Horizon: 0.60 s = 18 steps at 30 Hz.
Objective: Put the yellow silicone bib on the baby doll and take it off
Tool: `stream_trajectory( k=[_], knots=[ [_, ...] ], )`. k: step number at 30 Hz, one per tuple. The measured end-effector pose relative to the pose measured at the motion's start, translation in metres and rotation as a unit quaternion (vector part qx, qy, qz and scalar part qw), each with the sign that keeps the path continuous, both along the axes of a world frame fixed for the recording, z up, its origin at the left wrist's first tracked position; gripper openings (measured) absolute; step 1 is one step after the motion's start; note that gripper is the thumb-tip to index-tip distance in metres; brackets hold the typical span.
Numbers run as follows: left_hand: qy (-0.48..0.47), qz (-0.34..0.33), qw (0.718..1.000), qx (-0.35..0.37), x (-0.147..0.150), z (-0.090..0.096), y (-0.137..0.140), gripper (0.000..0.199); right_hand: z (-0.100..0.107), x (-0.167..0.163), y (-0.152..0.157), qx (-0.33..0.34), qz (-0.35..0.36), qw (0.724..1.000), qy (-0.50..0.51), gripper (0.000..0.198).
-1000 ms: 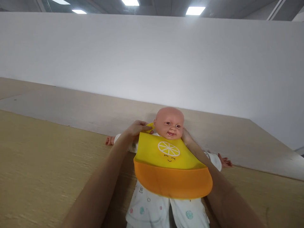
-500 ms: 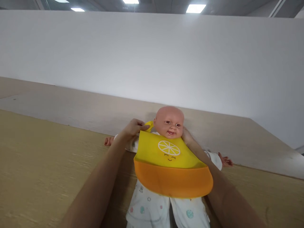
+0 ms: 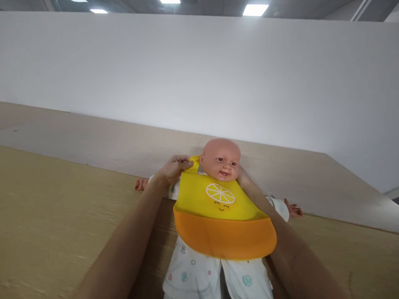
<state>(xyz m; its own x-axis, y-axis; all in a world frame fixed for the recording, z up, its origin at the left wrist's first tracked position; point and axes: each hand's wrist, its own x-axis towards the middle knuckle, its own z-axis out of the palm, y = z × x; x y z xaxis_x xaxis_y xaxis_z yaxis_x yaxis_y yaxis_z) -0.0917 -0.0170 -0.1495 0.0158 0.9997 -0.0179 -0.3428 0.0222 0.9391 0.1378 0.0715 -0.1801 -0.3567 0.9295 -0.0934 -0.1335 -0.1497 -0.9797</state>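
A baby doll (image 3: 220,158) in white dotted pyjamas lies on its back on a wooden table (image 3: 56,207). Over its chest lies a yellow silicone bib (image 3: 220,207) with an orange catch pocket and a lemon-slice face. My left hand (image 3: 173,167) pinches the bib's yellow neck strap at the doll's left-hand side of the view, beside the head. My right hand (image 3: 243,179) is tucked behind the doll's neck on the other side; its fingers are hidden by the head and the bib.
A white partition wall (image 3: 199,74) rises behind the table's paler back strip (image 3: 93,137). The doll's arms spread out to both sides, small hands showing at each end.
My left hand has lifted the bib strap slightly higher beside the doll's head. The view has shifted a little to the left; the doll and right hand stay put.
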Motion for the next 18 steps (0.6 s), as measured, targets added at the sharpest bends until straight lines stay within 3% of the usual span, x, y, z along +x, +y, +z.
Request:
stream_trajectory(
  k=[5, 8, 13, 18],
  knots=[
    [0.124, 0.065, 0.99, -0.021, 0.001, 0.004, 0.005, 0.019, 0.01, -0.005, -0.008, -0.049, 0.01, 0.998, 0.027, 0.021],
    [0.175, 0.084, 0.981, 0.001, 0.003, 0.006, 0.008, 0.038, 0.017, -0.007, -0.013, -0.021, -0.015, 0.999, 0.025, 0.019],
    [0.197, 0.071, 0.978, 0.012, 0.008, 0.007, 0.01, 0.02, 0.023, -0.009, -0.015, -0.005, -0.028, 1.0, 0.008, 0.027],
    [0.237, 0.087, 0.968, 0.006, 0.014, 0.007, 0.012, 0.027, 0.021, -0.006, -0.004, 0.06, -0.036, 0.997, -0.027, 0.032]
  ],
)
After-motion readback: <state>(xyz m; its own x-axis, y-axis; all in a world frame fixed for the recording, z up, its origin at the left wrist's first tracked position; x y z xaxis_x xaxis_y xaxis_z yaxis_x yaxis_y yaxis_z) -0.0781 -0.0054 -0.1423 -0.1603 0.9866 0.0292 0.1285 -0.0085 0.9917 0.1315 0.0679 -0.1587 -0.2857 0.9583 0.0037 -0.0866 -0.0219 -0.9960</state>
